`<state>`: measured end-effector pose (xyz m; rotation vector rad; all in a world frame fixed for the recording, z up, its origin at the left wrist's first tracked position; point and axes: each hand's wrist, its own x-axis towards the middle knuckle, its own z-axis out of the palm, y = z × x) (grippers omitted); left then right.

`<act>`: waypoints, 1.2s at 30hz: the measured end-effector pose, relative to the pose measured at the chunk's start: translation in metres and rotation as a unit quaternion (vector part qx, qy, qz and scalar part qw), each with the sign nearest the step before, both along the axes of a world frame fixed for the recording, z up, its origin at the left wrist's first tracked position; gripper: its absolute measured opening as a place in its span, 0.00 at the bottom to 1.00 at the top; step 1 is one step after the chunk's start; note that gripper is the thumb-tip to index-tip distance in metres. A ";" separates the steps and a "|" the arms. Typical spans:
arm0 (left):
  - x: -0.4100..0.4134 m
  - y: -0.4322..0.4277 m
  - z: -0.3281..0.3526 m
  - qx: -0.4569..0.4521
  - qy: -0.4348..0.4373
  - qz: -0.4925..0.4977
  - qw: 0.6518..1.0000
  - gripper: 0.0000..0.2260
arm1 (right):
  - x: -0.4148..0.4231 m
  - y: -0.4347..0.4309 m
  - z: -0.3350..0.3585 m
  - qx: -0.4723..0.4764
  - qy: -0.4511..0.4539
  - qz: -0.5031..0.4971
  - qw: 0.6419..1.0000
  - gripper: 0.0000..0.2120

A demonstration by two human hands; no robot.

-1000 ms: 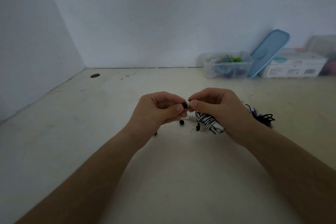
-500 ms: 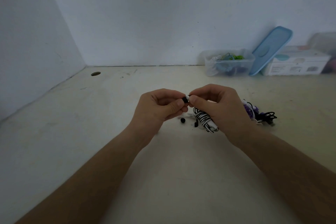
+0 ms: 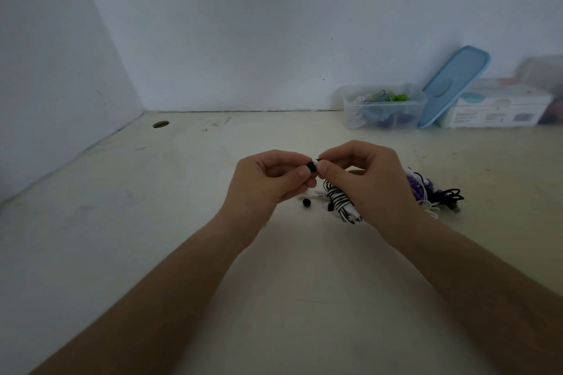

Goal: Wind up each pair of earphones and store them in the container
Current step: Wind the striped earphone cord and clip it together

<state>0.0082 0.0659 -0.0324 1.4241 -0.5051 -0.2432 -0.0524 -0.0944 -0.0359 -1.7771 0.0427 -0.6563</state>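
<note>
The wound earphones (image 3: 341,202) are striped black and white, and the loose pile (image 3: 432,192) beside them mixes purple, white and black cords. The clear container (image 3: 384,106) shows green, light blue and purple cords inside, its lid (image 3: 454,85) is light blue, and the box (image 3: 499,106) is white with a teal patch. The worktop (image 3: 274,283) is pale cream under a bluish-white wall (image 3: 243,24).

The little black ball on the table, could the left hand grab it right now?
Probably not yet: the left hand is busy pinching an earbud. The black ball lies uncovered just beneath it.
</note>
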 end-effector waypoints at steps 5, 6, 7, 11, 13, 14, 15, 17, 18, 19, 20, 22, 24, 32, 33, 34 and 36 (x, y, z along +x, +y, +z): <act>0.000 -0.001 -0.001 0.000 0.003 0.001 1.000 0.06 | 0.000 0.001 0.001 -0.030 -0.010 -0.013 0.999 0.07; 0.000 -0.001 -0.001 0.002 0.003 0.001 1.000 0.06 | 0.000 0.001 0.001 -0.040 -0.012 -0.016 0.999 0.07; 0.000 -0.001 -0.001 0.004 0.005 0.000 1.000 0.06 | 0.000 0.001 0.001 -0.051 -0.013 -0.017 0.998 0.07; 0.001 0.001 0.000 0.005 0.014 -0.014 1.000 0.06 | -0.002 -0.001 0.003 -0.046 -0.005 -0.002 0.999 0.06; 0.001 0.003 0.002 0.009 0.008 -0.019 1.000 0.06 | -0.003 -0.003 0.005 -0.024 0.002 0.019 1.000 0.05; 0.001 0.003 0.003 0.010 0.006 -0.021 1.000 0.06 | -0.004 -0.004 0.006 -0.017 0.004 0.026 1.000 0.05; 0.001 0.003 0.004 0.010 0.004 -0.022 1.000 0.06 | -0.004 -0.004 0.006 -0.013 0.005 0.030 0.999 0.05; 0.000 0.003 0.004 0.012 0.002 -0.022 1.000 0.06 | -0.005 -0.004 0.006 -0.019 0.004 0.029 0.999 0.05; 0.000 0.003 0.003 0.014 0.001 -0.019 1.000 0.06 | -0.005 -0.003 0.006 -0.026 0.003 0.026 0.999 0.06; 0.000 0.003 0.003 0.017 0.000 -0.015 1.000 0.06 | -0.004 -0.002 0.005 -0.036 0.001 0.021 0.999 0.06; 0.000 0.003 0.002 0.019 0.000 -0.013 1.000 0.05 | -0.004 -0.001 0.004 -0.044 -0.001 0.015 0.999 0.06; 0.000 0.003 0.002 0.021 0.002 -0.012 1.000 0.05 | -0.003 0.001 0.002 -0.049 -0.001 0.011 0.999 0.06; 0.000 0.003 0.003 0.024 -0.001 -0.013 1.000 0.05 | -0.003 -0.001 0.003 -0.025 0.004 0.023 0.999 0.05; -0.004 0.003 0.009 0.049 -0.068 -0.022 0.996 0.12 | -0.005 -0.006 0.006 0.058 0.040 0.093 0.993 0.03; -0.004 0.003 0.009 0.049 -0.077 -0.023 0.996 0.12 | -0.005 -0.006 0.007 0.070 0.046 0.098 0.992 0.03; -0.004 0.003 0.010 0.049 -0.084 -0.021 0.995 0.12 | -0.005 -0.006 0.008 0.085 0.053 0.103 0.990 0.04; -0.005 0.002 0.010 0.047 -0.095 -0.017 0.994 0.12 | -0.004 -0.006 0.008 0.117 0.074 0.109 0.984 0.04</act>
